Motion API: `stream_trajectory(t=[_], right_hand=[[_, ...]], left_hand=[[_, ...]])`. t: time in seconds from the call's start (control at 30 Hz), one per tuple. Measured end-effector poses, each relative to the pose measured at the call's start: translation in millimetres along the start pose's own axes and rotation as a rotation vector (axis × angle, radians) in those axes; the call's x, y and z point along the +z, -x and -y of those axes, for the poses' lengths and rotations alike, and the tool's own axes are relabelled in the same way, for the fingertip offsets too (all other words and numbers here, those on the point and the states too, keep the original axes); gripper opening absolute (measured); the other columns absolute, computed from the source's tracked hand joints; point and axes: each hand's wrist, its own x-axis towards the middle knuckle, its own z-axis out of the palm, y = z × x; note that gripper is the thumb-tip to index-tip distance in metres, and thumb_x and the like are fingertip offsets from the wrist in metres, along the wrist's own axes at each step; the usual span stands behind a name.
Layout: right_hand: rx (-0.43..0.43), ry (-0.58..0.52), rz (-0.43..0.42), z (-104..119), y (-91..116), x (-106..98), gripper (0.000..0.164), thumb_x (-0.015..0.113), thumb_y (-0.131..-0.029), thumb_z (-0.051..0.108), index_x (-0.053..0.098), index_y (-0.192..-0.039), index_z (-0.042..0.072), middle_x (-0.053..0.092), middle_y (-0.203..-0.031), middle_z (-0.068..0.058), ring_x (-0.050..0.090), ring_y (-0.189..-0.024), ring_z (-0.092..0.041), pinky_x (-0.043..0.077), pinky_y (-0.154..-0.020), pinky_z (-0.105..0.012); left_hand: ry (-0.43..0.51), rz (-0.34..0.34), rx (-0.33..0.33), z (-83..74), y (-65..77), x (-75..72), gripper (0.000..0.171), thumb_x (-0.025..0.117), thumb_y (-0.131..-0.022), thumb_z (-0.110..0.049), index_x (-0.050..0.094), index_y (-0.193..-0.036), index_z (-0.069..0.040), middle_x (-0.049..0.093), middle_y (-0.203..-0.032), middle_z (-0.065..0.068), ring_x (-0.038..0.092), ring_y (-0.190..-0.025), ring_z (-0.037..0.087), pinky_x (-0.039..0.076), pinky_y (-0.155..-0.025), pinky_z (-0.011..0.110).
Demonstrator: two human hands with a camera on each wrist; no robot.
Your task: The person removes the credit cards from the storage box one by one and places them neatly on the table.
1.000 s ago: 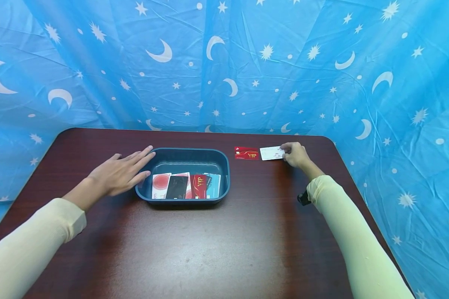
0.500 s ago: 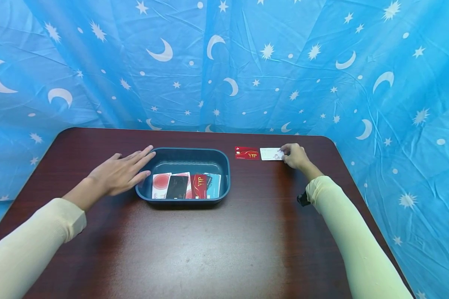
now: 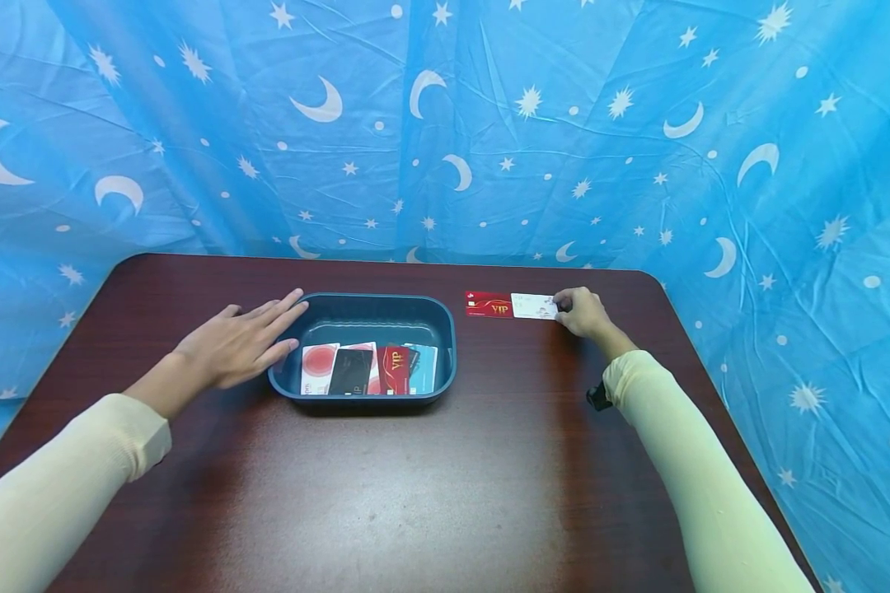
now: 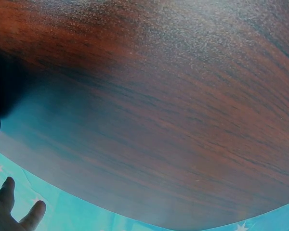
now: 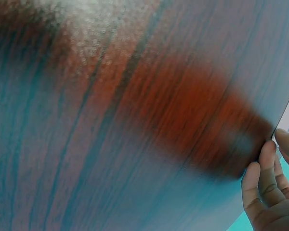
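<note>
In the head view my left hand (image 3: 241, 342) lies with straight, spread fingers over the left rim of a dark blue tray (image 3: 448, 346). My right hand (image 3: 584, 313) pinches the right end of a white card (image 3: 531, 306) between thumb and fingers at the far side of the table. To the left of that card lies a red VIP card (image 3: 484, 304), its right edge meeting the white one's left edge. The right wrist view shows thumb and fingertips at the card's edge. Only some fingers of my left hand (image 4: 9, 209) show in the left wrist view.
Inside the tray, along its near side, are a black card (image 3: 350, 372), another red VIP card (image 3: 395, 370), a light blue card (image 3: 424, 368) and pink-and-white cards (image 3: 319, 368). A blue curtain (image 3: 445, 148) hangs behind the dark wooden table (image 3: 415, 494).
My right hand has slid the white card slightly left, closing the narrow gap to the red VIP card. The left hand and tray have stayed in place.
</note>
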Motion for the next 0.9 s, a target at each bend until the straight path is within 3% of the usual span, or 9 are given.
stream_trajectory(t=[0.63,0.9], right_hand=[[0.006,0.005,0.018,4.6,0.2,-4.8,0.038,0.063,-0.092,-0.001,0.059,-0.13,-0.002,0.058,-0.125,-0.028,0.052,-0.115,-0.042,0.042,-0.101,-0.056],[-0.105,-0.052,0.034,33.0,-3.3,-14.4,0.04,0.065,-0.092,0.001,0.058,-0.131,-0.002,0.059,-0.123,-0.025,0.054,-0.114,-0.039,0.046,-0.097,-0.053]], left_hand=[[-0.006,0.0,-0.003,0.5,-0.9,0.7,0.072,0.043,-0.103,-0.048,0.022,-0.159,-0.007,0.019,-0.163,0.019,0.04,-0.14,0.039,0.034,-0.105,0.069],[-0.009,0.002,-0.006,0.7,-0.9,1.2,0.072,0.043,-0.103,-0.048,0.022,-0.158,-0.007,0.019,-0.163,0.019,0.04,-0.14,0.04,0.034,-0.105,0.069]])
